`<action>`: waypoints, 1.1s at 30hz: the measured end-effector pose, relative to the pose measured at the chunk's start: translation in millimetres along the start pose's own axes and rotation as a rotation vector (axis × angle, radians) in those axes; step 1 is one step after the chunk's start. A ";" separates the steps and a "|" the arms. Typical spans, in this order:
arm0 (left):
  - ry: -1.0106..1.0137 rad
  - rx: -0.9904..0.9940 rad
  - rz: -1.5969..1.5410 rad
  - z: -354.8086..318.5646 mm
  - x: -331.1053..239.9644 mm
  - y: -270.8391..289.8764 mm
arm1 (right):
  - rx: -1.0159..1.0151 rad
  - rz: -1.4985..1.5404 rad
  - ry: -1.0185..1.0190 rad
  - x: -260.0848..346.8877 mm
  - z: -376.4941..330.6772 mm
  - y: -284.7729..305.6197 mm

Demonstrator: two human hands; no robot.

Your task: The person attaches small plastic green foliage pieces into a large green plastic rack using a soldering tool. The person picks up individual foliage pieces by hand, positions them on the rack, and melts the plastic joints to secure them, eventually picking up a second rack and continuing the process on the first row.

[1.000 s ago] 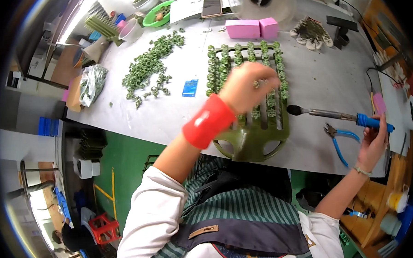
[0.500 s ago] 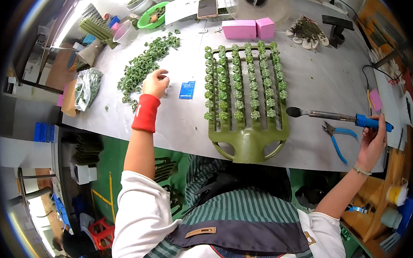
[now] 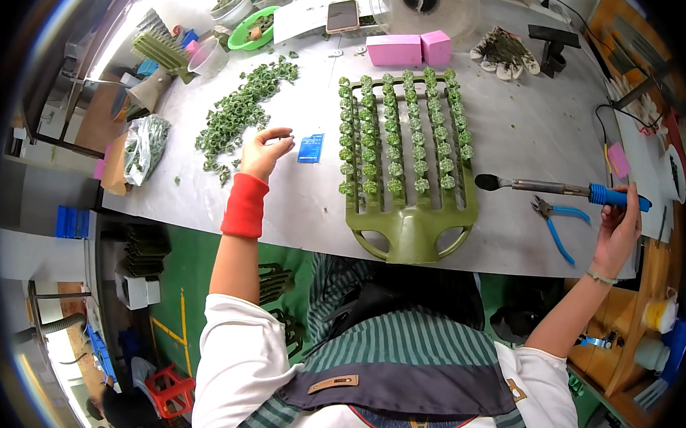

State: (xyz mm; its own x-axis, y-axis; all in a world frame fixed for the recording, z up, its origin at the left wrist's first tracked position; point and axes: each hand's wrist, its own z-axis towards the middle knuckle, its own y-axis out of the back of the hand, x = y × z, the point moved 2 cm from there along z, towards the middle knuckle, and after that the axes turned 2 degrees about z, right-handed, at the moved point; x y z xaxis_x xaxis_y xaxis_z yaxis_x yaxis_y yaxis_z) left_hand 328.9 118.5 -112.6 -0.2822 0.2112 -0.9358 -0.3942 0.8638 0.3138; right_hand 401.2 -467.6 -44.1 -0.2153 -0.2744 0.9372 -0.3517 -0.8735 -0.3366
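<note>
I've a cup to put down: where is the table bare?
Right of the green rack, a broad patch lies between the stained glove and the black-tipped tool. A smaller, nearly bare one lies between the blue card and the table's near edge. The far side is crowded: phone, pink blocks, green bowl.

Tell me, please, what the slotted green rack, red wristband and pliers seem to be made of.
The rack is probably moulded plastic, slightly glossy, with soft highlights and rounded corners. The wristband is likely matte stretch fabric, fitting snugly, though no weave shows. The pliers seem metal, dull grey where bare, with smooth blue grips, perhaps plastic or rubber.
</note>
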 end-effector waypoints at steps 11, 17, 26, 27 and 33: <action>-0.402 0.255 0.108 -69.7 -92.2 -103.9 | 0.016 -0.004 -0.004 -2.9 0.4 -0.8; -0.645 0.388 0.304 -111.4 -129.8 -193.9 | 0.023 0.011 -0.015 -0.7 -4.6 -7.1; -0.926 0.233 0.559 -105.9 -122.4 -231.2 | 0.018 0.066 -0.032 -12.6 -3.9 -6.8; -0.926 0.237 0.558 -106.6 -121.3 -234.7 | 0.015 0.064 -0.033 -14.9 -3.7 -6.4; -0.998 0.075 0.725 -104.2 -116.3 -246.1 | 0.013 0.097 -0.052 -22.4 -8.1 -17.2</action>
State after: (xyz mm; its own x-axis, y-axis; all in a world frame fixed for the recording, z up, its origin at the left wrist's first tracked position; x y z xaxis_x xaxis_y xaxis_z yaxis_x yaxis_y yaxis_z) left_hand 367.6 -166.3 -64.3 0.3894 0.8799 -0.2724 -0.3643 0.4187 0.8319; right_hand 404.7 -443.2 -60.0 -0.1998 -0.3782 0.9039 -0.3193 -0.8470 -0.4250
